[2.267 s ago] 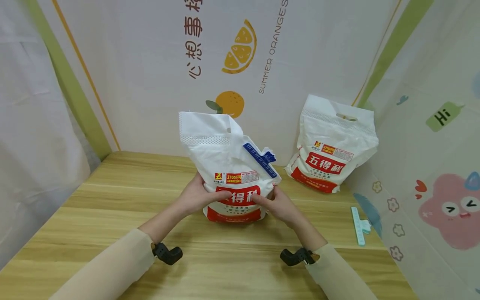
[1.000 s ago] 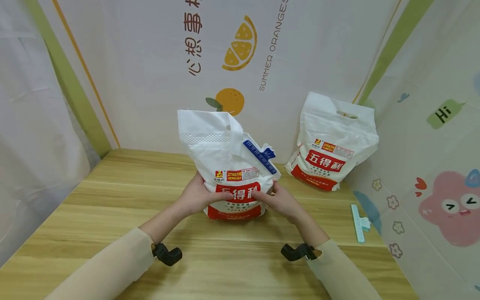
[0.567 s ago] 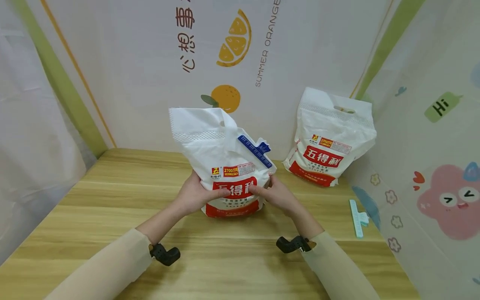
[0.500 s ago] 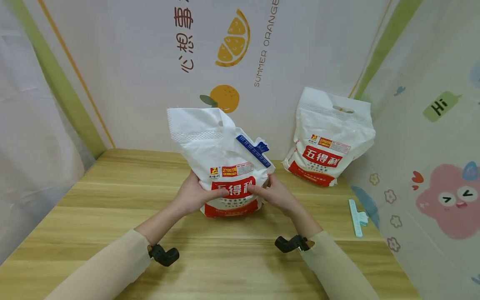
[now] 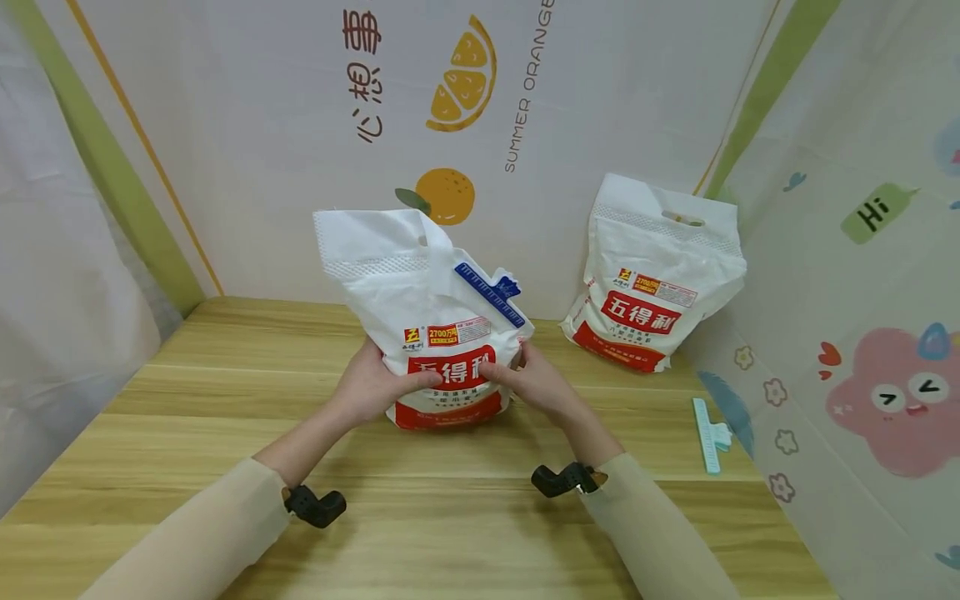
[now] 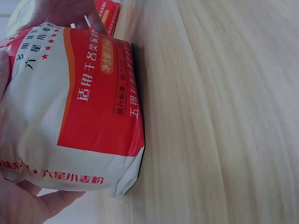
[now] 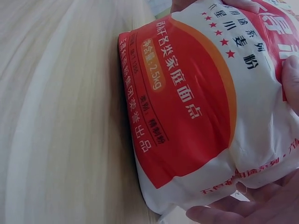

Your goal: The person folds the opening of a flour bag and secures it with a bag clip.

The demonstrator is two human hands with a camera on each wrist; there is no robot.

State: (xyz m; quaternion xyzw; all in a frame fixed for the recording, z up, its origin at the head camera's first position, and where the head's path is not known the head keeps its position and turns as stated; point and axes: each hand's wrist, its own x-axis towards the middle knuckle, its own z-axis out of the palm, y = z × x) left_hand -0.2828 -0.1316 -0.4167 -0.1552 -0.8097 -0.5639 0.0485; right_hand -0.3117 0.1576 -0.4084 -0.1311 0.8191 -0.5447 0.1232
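Observation:
A white and red bag of wheat flour stands on the wooden table, and its top leans to the left in the head view. My left hand grips its left side, with the thumb on the printed front. My right hand holds the opposite side in the same way. The fingers reach round behind, partly hidden. A blue bag clip is fastened across the bag's upper right corner. Both wrist views show the bag's lower front close up, its bottom edge at the tabletop.
A second flour bag stands at the back right against the curtain. On the table's right side lies a light teal clip. A printed curtain borders the table on the right.
Both hands have kept their hold, and the bag has shifted slightly left with them in the last half second. The head view has also drifted a little. The second bag and teal clip stay put.

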